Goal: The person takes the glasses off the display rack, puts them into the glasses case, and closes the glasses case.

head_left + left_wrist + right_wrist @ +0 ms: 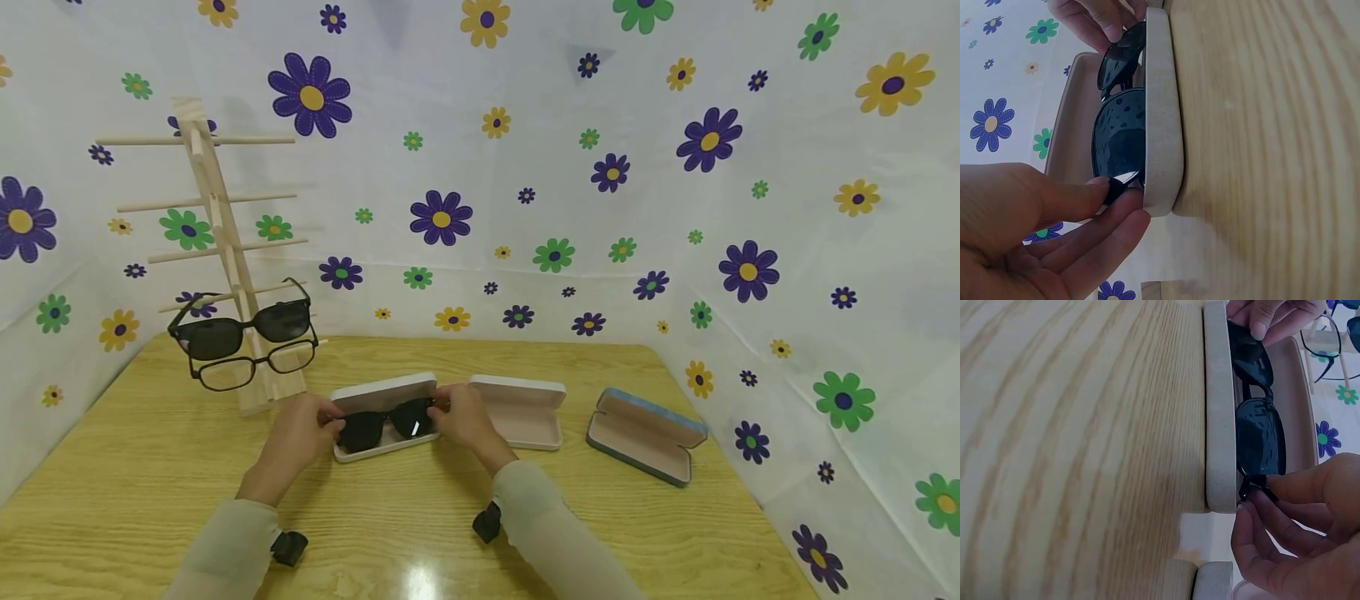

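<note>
A pair of dark sunglasses (386,423) sits partly inside an open white glasses case (390,450), lenses facing the front. My left hand (302,433) pinches the left end of the frame between thumb and fingers. At the opposite end my right hand (463,417) pinches the other hinge corner. In the left wrist view the sunglasses (1119,134) stand above the case's front wall (1163,119), with the raised lid behind them. The right wrist view shows the thumb and fingers of the right hand (1310,519) at the frame's corner, right beside the case end.
A second open white case (525,427) stands just right, and a blue-grey open case (645,450) lies farther right. At the left, a wooden rack (217,208) with pegs bears black sunglasses (243,333) and clear-lens glasses (258,367). Flowered cloth (450,167) surrounds the wooden table (360,542).
</note>
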`<state>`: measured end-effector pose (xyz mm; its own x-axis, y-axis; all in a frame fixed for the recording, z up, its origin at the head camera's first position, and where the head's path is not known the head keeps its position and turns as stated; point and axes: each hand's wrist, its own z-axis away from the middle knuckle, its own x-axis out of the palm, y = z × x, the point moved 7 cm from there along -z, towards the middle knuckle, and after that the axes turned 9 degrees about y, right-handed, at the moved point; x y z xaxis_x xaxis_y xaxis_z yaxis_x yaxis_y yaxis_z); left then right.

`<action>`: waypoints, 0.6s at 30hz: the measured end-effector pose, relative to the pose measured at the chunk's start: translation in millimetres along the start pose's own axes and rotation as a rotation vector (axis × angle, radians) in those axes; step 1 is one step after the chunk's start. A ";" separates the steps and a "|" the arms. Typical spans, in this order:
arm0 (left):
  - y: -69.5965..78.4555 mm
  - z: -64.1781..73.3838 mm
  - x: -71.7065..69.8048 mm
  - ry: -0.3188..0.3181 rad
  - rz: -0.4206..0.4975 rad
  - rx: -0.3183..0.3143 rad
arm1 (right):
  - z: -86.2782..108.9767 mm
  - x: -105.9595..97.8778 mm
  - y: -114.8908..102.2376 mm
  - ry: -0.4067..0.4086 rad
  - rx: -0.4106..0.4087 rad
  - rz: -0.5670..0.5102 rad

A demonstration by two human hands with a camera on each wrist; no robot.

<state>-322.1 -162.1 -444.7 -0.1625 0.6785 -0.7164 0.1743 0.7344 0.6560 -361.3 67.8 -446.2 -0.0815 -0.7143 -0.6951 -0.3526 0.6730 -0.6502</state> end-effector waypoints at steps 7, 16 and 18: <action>-2.4 -1.0 0.8 0.033 -0.017 0.000 | 0.0 0.7 -1.5 -0.003 0.019 0.026; -2.0 -0.4 1.4 0.039 -0.041 -0.016 | 1.3 1.1 -3.1 0.002 0.034 0.034; -1.3 -0.3 1.4 0.041 -0.042 -0.009 | 1.4 1.1 -3.4 0.007 0.032 0.043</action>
<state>-322.9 -162.2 -446.5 -0.2092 0.6472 -0.7330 0.1577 0.7621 0.6279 -358.9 65.0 -445.2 -0.1029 -0.6861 -0.7202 -0.3183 0.7086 -0.6297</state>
